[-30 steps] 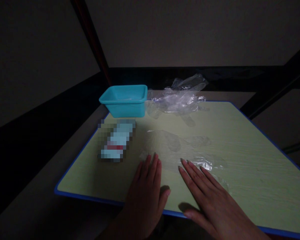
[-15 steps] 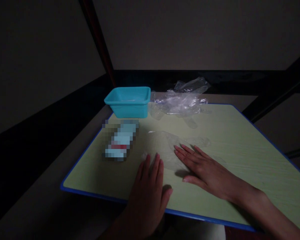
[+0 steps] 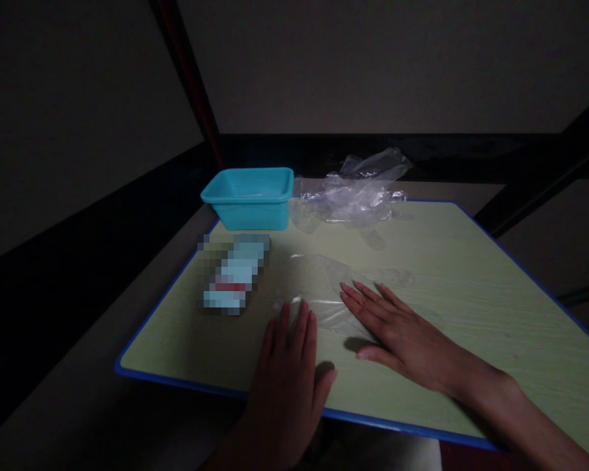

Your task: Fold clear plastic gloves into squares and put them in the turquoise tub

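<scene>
A clear disposable plastic glove lies flat on the table, its finger part pointing right. My right hand rests palm down on the glove's right side, fingers stretched out. With fingers extended, my left hand presses at the glove's near left edge. Neither hand grips anything. Behind the glove is a crumpled heap of similar clear plastic gloves, at the far side of the table.
The pale table has a blue edge. A turquoise plastic basin stands at its far left, beside the heap. Nearer me lies a blurred-out, light-coloured oblong object. Dark walls rise behind and to the left.
My left hand has shifted very slightly left, and the glove's near left edge shows a new crease by its fingertips. My right hand stays nearly in place.
</scene>
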A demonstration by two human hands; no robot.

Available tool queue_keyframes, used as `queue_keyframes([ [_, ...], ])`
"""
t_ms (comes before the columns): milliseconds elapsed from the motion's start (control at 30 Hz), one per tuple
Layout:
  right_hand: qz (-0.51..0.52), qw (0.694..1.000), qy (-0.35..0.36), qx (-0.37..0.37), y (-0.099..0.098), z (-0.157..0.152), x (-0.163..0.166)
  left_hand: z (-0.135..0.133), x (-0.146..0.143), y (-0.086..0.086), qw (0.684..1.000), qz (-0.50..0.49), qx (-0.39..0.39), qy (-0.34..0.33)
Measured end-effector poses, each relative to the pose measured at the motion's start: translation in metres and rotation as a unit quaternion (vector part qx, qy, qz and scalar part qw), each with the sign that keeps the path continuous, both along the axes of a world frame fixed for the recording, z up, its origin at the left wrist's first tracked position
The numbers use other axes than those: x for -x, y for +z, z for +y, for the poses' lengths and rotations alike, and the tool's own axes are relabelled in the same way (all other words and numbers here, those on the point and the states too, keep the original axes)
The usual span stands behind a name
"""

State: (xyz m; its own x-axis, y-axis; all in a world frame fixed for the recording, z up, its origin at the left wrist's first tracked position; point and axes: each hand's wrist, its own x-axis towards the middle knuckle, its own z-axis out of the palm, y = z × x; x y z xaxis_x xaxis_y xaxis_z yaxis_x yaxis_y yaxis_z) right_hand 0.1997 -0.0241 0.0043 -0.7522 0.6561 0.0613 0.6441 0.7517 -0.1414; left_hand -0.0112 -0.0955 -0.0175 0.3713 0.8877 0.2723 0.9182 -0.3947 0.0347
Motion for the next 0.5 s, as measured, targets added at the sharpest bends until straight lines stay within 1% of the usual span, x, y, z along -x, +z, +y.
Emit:
queue_keyframes([
  [167, 0.030, 0.999, -0.010, -0.021, 0.010, -0.005, -0.007, 0.000, 0.000, 0.000, 1.000, -0.008, -0.002, 0.005],
  [300, 0.048, 0.997, -0.024, -0.046, 0.018, -0.017, -0.018, 0.000, 0.002, 0.000, 1.000, -0.016, -0.003, 0.007],
  [400, 0.052, 0.997, -0.030, -0.053, 0.020, -0.033, -0.019, 0.000, 0.004, 0.000, 1.000, -0.020, -0.001, 0.005],
  [500, 0.053, 0.998, -0.018, -0.042, 0.017, -0.048, -0.010, 0.000, 0.003, -0.002, 1.000, -0.022, -0.003, 0.008],
])
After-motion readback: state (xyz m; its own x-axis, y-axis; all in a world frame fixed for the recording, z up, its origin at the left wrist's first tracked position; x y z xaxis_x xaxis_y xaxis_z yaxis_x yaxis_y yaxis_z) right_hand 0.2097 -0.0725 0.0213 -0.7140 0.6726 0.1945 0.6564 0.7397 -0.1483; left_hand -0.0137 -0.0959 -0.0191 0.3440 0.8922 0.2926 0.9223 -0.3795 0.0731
